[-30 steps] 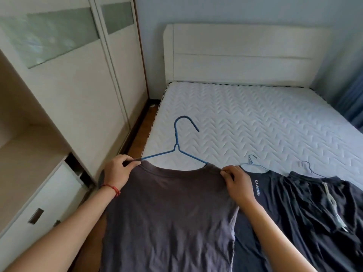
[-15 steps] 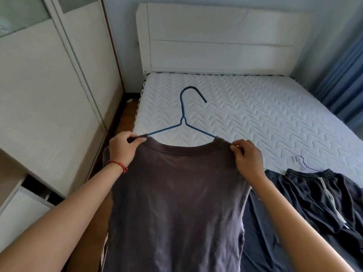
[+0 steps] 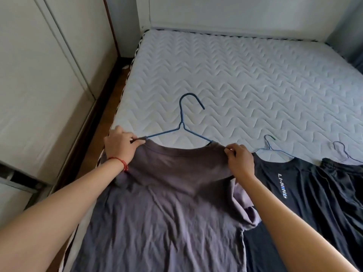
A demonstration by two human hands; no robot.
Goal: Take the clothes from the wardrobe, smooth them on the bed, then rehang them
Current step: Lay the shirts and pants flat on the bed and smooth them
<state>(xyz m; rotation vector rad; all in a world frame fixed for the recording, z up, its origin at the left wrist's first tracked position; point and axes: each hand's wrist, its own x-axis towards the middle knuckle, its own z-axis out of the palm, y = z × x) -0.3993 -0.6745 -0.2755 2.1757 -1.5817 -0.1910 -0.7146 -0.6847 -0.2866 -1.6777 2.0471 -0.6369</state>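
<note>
My left hand (image 3: 120, 147) and right hand (image 3: 238, 161) each pinched a shoulder of the grey shirt (image 3: 167, 213), keeping it on its hanger (image 3: 183, 122) to spread flat on the bed (image 3: 255, 85).

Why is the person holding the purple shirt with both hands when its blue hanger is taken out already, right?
Not quite. The head view shows the blue hanger still inside the purple shirt, its hook sticking out of the collar. The left hand and right hand do grip the shoulders.
</note>
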